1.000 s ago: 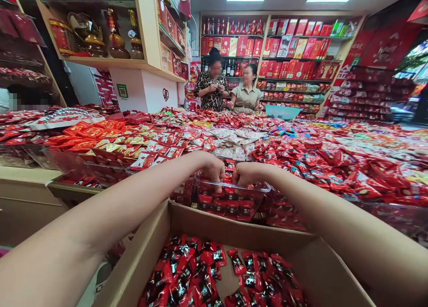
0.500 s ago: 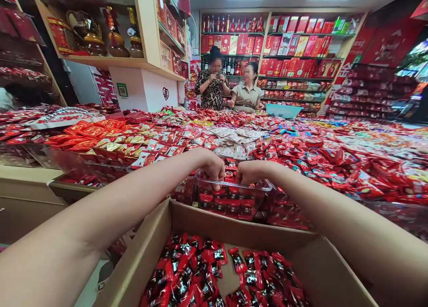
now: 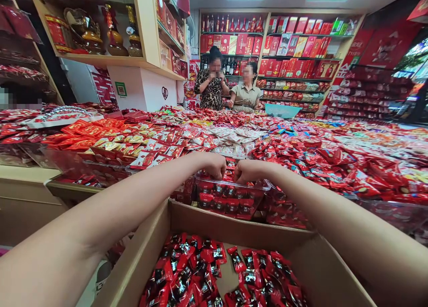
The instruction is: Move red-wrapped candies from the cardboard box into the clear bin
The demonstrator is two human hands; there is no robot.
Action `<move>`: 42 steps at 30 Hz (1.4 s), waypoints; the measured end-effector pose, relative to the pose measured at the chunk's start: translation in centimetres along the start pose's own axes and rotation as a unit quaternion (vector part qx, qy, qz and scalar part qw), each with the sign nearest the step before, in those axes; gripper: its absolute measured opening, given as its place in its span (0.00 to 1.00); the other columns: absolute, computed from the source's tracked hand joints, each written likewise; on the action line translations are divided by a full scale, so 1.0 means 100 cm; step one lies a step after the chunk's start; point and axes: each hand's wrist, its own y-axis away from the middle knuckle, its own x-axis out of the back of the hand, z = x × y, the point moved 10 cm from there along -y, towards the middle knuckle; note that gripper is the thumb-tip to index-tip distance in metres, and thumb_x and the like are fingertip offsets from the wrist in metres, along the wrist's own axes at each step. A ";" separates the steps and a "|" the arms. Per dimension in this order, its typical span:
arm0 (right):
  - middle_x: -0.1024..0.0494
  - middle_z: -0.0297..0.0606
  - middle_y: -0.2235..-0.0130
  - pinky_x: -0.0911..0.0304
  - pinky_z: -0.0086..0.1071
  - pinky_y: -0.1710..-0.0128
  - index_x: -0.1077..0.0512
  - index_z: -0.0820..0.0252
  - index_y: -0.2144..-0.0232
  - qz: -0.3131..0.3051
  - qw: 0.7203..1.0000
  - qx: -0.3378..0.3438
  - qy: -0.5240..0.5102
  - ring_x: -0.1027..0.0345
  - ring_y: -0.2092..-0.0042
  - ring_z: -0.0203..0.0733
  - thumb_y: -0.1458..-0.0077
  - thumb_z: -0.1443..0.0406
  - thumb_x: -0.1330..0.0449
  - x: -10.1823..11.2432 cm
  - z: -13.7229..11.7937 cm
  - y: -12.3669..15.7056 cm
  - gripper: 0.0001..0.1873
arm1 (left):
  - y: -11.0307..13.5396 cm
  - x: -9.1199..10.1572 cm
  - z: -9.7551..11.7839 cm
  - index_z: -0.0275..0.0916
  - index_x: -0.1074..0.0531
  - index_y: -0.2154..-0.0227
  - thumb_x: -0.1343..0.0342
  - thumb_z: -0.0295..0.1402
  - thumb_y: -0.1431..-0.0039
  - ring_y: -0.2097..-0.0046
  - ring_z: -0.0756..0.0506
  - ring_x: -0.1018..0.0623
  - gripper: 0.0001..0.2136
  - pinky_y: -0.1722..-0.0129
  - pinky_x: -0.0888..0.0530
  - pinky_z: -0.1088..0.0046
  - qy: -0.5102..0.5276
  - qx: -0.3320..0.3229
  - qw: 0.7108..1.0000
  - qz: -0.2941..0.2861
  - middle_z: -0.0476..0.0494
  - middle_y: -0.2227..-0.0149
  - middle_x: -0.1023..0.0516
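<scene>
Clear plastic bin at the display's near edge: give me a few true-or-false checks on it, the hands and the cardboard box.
1. The left hand and right hand are curled, side by side, over the clear plastic bin. True.
2. The clear plastic bin is empty. False: it holds red-and-black wrapped candies.
3. The cardboard box holds red-and-black wrapped candies too. True.
4. The two people stand beside the cardboard box. False: they stand at the display's far side, before the shelves.

Two hands: left hand (image 3: 214, 165) and right hand (image 3: 249, 171). One cardboard box (image 3: 234, 226), one clear tub (image 3: 254, 201), sweets (image 3: 200, 271) past counting. Two people (image 3: 211, 89) stand beyond.
</scene>
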 end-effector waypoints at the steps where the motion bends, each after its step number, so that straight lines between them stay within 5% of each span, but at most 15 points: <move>1: 0.23 0.36 0.70 0.43 0.24 0.75 0.26 0.61 0.68 0.000 1.000 0.001 -0.002 0.34 0.70 0.37 0.62 0.66 0.45 0.000 0.000 0.000 0.15 | 0.000 0.000 -0.001 0.38 0.26 0.75 0.48 0.29 0.62 0.80 0.51 0.34 0.09 0.76 0.35 0.75 0.002 0.002 1.000 0.000 0.51 0.84 0.32; 13: 0.25 0.36 0.73 0.47 0.24 0.78 0.26 0.63 0.71 0.009 1.000 -0.004 0.014 0.37 0.73 0.36 0.63 0.68 0.46 0.005 -0.010 0.004 0.14 | -0.001 -0.018 -0.013 0.40 0.25 0.76 0.48 0.25 0.66 0.80 0.51 0.34 0.11 0.78 0.36 0.75 0.057 0.034 0.994 -0.090 0.51 0.82 0.30; 28: 0.24 0.41 0.70 0.45 0.27 0.78 0.25 0.64 0.70 -0.025 0.997 -0.041 0.053 0.35 0.71 0.40 0.67 0.68 0.42 -0.005 -0.003 0.003 0.16 | 0.009 -0.010 -0.006 0.36 0.27 0.75 0.42 0.29 0.60 0.80 0.53 0.34 0.05 0.75 0.35 0.74 0.016 0.052 0.996 -0.075 0.53 0.83 0.30; 32: 0.24 0.40 0.72 0.45 0.27 0.79 0.25 0.63 0.71 -0.015 0.997 -0.054 0.059 0.34 0.74 0.39 0.67 0.67 0.42 -0.007 0.002 0.001 0.14 | 0.016 0.014 0.004 0.37 0.26 0.77 0.41 0.29 0.63 0.77 0.49 0.31 0.06 0.74 0.36 0.75 0.005 0.025 1.000 0.012 0.49 0.82 0.28; 36: 0.24 0.38 0.74 0.47 0.25 0.80 0.26 0.63 0.75 0.027 0.997 -0.052 0.053 0.35 0.74 0.38 0.66 0.70 0.44 0.011 -0.001 0.013 0.11 | 0.054 0.047 0.038 0.37 0.30 0.65 0.52 0.32 0.50 0.66 0.48 0.30 0.11 0.67 0.36 0.73 -0.007 -0.026 0.979 0.203 0.44 0.67 0.26; 38: 0.24 0.41 0.72 0.47 0.26 0.78 0.26 0.64 0.74 0.088 0.993 -0.051 0.059 0.35 0.72 0.39 0.63 0.69 0.46 0.025 -0.006 0.034 0.10 | 0.086 0.043 0.064 0.39 0.34 0.61 0.59 0.33 0.45 0.61 0.50 0.32 0.12 0.63 0.37 0.75 -0.005 -0.072 0.954 0.292 0.45 0.61 0.29; 39: 0.25 0.41 0.71 0.47 0.26 0.77 0.27 0.64 0.73 0.121 0.990 -0.047 0.058 0.35 0.72 0.38 0.60 0.68 0.47 0.028 -0.011 0.049 0.11 | 0.111 0.040 0.085 0.37 0.34 0.63 0.58 0.32 0.45 0.64 0.51 0.31 0.11 0.65 0.37 0.76 0.001 -0.152 0.918 0.367 0.46 0.64 0.29; 42: 0.26 0.33 0.77 0.48 0.24 0.80 0.28 0.60 0.77 0.145 0.987 -0.010 -0.069 0.37 0.76 0.33 0.58 0.68 0.49 -0.003 -0.027 0.090 0.09 | 0.157 -0.011 0.128 0.38 0.34 0.77 0.58 0.30 0.47 0.79 0.52 0.38 0.09 0.80 0.42 0.75 -0.069 -0.308 0.839 0.443 0.52 0.83 0.35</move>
